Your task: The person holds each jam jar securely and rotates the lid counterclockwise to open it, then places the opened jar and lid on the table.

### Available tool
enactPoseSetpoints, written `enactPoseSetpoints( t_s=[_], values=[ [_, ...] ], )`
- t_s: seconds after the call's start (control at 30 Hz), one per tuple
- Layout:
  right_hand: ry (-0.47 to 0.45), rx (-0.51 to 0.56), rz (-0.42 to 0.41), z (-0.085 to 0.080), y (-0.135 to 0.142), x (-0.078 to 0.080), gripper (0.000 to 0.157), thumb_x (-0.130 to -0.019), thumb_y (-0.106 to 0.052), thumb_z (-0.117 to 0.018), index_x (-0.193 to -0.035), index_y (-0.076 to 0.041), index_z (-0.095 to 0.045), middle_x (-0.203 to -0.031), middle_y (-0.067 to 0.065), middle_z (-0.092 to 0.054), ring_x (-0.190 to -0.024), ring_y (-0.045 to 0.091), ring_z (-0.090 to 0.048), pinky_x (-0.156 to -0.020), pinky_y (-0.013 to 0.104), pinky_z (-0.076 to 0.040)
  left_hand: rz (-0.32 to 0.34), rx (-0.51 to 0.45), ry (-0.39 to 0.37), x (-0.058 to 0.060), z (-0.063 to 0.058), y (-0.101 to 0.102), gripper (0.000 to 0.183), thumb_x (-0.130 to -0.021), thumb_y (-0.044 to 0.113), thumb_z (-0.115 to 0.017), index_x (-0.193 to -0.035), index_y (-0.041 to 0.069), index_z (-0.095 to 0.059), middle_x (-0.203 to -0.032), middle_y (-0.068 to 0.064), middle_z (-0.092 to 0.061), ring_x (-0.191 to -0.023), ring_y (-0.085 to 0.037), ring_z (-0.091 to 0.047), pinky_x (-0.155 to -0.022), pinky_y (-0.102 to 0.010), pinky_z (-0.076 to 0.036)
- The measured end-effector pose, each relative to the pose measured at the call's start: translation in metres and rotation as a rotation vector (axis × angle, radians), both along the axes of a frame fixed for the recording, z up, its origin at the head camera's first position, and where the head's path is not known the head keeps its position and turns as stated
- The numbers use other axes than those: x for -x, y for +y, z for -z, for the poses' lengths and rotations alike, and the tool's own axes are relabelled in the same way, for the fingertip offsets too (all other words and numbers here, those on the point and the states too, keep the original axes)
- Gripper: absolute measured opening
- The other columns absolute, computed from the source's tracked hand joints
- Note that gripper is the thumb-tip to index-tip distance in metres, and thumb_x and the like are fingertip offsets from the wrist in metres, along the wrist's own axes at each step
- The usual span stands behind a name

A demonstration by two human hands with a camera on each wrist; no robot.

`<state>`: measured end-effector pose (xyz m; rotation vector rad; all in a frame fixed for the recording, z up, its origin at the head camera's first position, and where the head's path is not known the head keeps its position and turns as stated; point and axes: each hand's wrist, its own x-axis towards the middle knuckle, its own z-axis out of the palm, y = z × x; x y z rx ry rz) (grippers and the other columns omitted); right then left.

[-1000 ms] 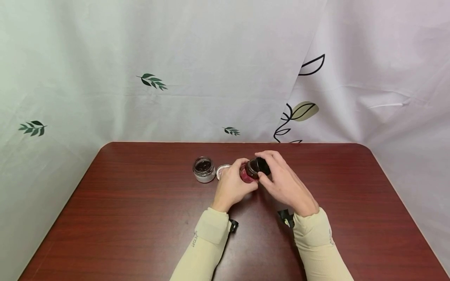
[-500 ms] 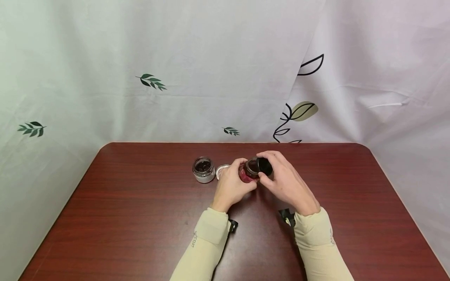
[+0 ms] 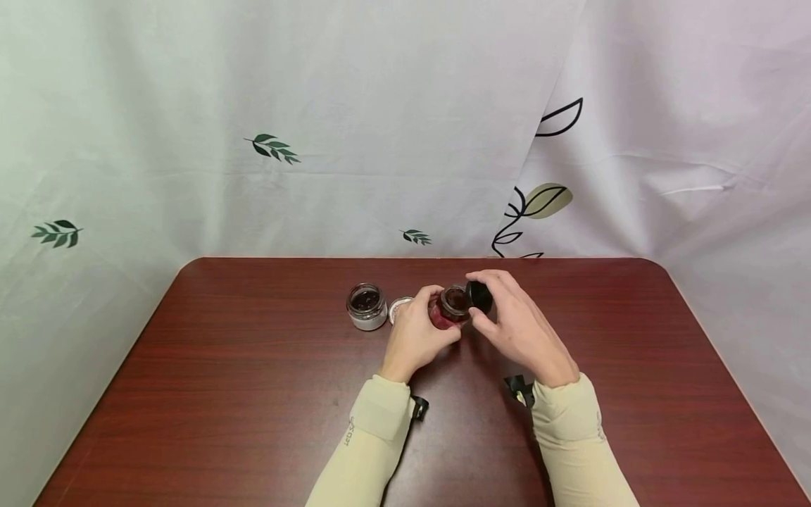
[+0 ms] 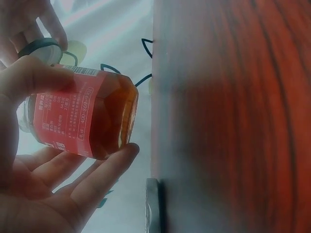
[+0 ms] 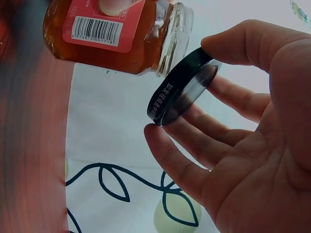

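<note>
My left hand [image 3: 419, 332] grips a glass jar [image 4: 111, 114] with amber contents and a red label, around its sides. In the left wrist view the jar is raised off the table, its base toward the tabletop. Its mouth is uncovered in the head view. Beside that mouth, my right hand [image 3: 522, 331] pinches a black lid [image 5: 182, 90] by its rim between thumb and fingertips. The lid is tilted, with a narrow gap between it and the glass rim in the head view. Left fingers hide part of the label.
Left of my hands, a second glass jar [image 3: 367, 310], uncovered and dark inside, stands on the brown table [image 3: 253, 394]. A round whitish lid [image 3: 399, 307] lies beside it, partly hidden by my left hand. A patterned curtain [image 3: 380, 127] hangs behind the table.
My right hand has moved slightly right with the black lid, away from the jar. More of the jar's mouth shows now. My left hand has tipped the jar slightly more upright.
</note>
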<state>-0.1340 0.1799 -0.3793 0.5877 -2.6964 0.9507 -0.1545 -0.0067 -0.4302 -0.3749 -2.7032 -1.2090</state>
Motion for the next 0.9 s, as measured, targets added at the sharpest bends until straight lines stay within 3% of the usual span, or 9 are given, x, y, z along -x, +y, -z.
enactPoseSetpoints(
  t_s=[0.4,0.9],
  values=[
    [-0.05,0.013,0.028,0.0027,0.0041,0.0052,0.046,-0.09,-0.011,-0.068,-0.134,-0.008,-0.055,-0.127,0.009,-0.057,-0.099,0.024,-0.057,-0.088,0.041,-0.047,-0.023,-0.014,-0.004,0.0005,0.0007,-0.0016,0.06,-0.07,0.029,-0.085,-0.124,0.012,-0.062,-0.104,-0.004,-0.073,-0.097,-0.022,-0.066,-0.086,-0.04,-0.05],
    [-0.048,0.022,0.028,0.0087,0.0087,0.0095,0.049,-0.088,-0.013,-0.072,-0.133,-0.006,-0.055,-0.123,0.011,-0.059,-0.102,0.03,-0.058,-0.088,0.044,-0.048,-0.019,-0.006,-0.021,0.0022,0.0022,-0.0039,0.058,-0.072,0.028,-0.085,-0.123,0.011,-0.062,-0.101,-0.002,-0.072,-0.095,-0.021,-0.065,-0.086,-0.04,-0.05]
  ],
)
